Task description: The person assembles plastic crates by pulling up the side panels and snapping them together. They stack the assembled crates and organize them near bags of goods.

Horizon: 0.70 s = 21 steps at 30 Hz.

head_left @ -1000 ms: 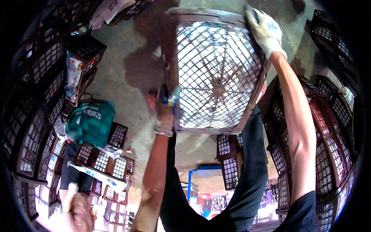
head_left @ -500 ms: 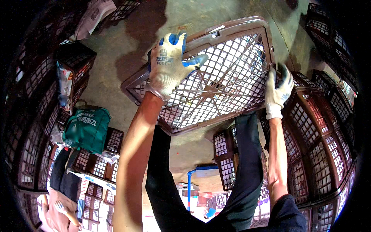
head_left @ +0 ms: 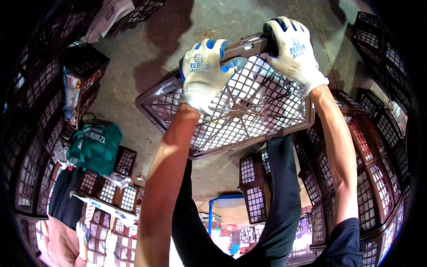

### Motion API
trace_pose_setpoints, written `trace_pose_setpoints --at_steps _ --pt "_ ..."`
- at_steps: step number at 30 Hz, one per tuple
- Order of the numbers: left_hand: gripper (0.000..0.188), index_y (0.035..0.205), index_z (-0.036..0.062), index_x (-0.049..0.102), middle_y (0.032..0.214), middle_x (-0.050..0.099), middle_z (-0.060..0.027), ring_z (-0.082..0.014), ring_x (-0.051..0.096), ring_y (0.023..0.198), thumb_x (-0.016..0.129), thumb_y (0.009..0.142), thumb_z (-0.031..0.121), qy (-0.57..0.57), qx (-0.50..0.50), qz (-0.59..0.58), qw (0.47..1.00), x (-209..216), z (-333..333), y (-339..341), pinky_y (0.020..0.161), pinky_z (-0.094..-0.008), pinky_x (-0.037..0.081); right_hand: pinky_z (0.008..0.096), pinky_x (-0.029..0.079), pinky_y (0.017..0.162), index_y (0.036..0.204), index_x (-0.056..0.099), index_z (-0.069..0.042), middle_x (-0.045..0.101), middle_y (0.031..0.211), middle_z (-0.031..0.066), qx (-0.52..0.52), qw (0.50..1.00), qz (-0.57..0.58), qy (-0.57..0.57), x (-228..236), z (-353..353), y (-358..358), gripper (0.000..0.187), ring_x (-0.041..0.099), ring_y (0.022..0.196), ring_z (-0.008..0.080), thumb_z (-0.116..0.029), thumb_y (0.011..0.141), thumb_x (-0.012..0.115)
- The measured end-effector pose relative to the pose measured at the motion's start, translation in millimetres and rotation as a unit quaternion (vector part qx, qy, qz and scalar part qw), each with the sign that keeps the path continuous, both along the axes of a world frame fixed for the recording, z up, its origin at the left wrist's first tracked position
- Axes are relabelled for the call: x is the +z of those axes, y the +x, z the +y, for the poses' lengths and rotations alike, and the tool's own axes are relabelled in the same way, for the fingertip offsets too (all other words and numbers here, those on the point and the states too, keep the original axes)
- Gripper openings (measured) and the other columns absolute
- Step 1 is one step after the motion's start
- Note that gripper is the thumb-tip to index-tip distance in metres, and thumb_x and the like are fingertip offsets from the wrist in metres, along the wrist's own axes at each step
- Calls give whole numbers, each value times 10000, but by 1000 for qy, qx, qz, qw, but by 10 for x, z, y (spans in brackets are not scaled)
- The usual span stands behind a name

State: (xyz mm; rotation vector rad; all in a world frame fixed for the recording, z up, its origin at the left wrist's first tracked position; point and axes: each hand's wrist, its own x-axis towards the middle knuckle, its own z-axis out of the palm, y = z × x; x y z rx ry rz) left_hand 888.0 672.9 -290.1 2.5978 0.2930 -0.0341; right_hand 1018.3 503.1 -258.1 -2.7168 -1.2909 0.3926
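Observation:
A brown plastic crate (head_left: 240, 107) with a lattice face is tilted in front of my legs, and whitish contents show through its holes. My left hand (head_left: 202, 73), in a white knit glove with blue-coated fingers, curls over the far rim, its thumb lying along the near side. To its right, my right hand (head_left: 294, 51), gloved alike, also wraps around that far rim. Its fingertips are hidden behind the edge. Both hands are closed on the same crate.
Stacked brown crates (head_left: 367, 178) rise at the right, and more crates (head_left: 86, 73) stand at the left. A green bag (head_left: 95, 149) sits on crates at the left, near another person (head_left: 66, 236). A blue pole (head_left: 210, 218) stands beyond my legs on the concrete floor (head_left: 147, 84).
My right hand has moved from the crate's right side up and left to the far rim, closing there. My left hand keeps hold, shifted slightly right; the crate's tilt has changed slightly.

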Motion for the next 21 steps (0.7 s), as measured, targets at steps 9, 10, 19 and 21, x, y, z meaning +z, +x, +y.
trace_pose_setpoints --at_steps 9,10,19,21 --pt "399 934 125 632 878 646 -93 -293 632 836 746 672 404 -22 -19 25 999 -93 60 49 724 -393 506 448 351 988 1133 537 -66 552 1086 138 -201 920 192 277 61 -64 -132 496 506 1080 337 -127 676 719" --pt "404 941 122 632 880 647 -98 -296 634 834 746 672 400 -30 -13 19 999 -118 62 42 726 -395 508 445 362 983 1125 560 -75 569 1063 137 -221 908 205 290 152 -12 -166 439 524 1053 331 -188 725 704" --pt "366 921 93 628 941 638 -109 -304 625 888 706 716 386 -68 6 92 993 -119 116 41 763 -386 508 415 392 959 1191 540 -114 572 1145 124 122 990 55 31 -358 89 31 388 511 1097 321 -278 847 617" --pt "330 923 83 629 934 638 -122 -317 622 886 681 749 359 -137 1 106 985 -123 144 161 763 -395 506 401 377 999 1224 530 -126 573 1173 115 73 995 58 41 -330 -23 94 423 504 1129 315 -325 861 617"
